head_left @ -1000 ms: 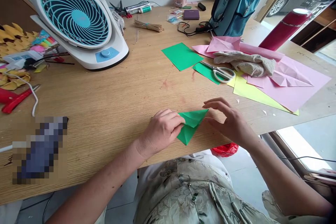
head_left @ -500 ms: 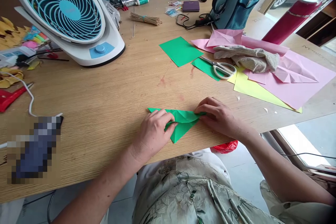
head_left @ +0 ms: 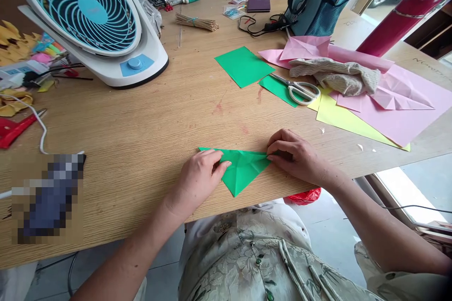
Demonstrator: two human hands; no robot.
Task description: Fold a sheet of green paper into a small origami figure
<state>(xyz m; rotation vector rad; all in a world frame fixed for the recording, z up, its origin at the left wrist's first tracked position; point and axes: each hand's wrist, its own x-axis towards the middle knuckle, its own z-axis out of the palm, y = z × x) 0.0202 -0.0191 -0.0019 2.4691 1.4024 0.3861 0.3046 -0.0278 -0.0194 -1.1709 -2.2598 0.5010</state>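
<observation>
A creased, folded sheet of green paper (head_left: 240,169) forms a triangle close to the table's front edge, its point toward me. My left hand (head_left: 203,171) pinches the paper's left part between thumb and fingers, covering much of that side. At the right corner, my right hand (head_left: 294,155) is closed on the paper with thumb and fingertips. Beyond the hands lie a flat green sheet (head_left: 244,67) and a pair of white-handled scissors (head_left: 300,91), which rests partly on another green piece (head_left: 277,90).
A white fan (head_left: 106,66) stands at the back left. On the right are pink paper (head_left: 399,124), yellow paper (head_left: 353,122), a grey glove (head_left: 339,75), a red bottle (head_left: 399,23) and a blue bag (head_left: 318,4). A blurred-out object (head_left: 51,197) lies front left.
The raised flap of the green paper now lies flatter, showing a fuller triangle. My left hand has shifted slightly left; the right hand stays at its corner.
</observation>
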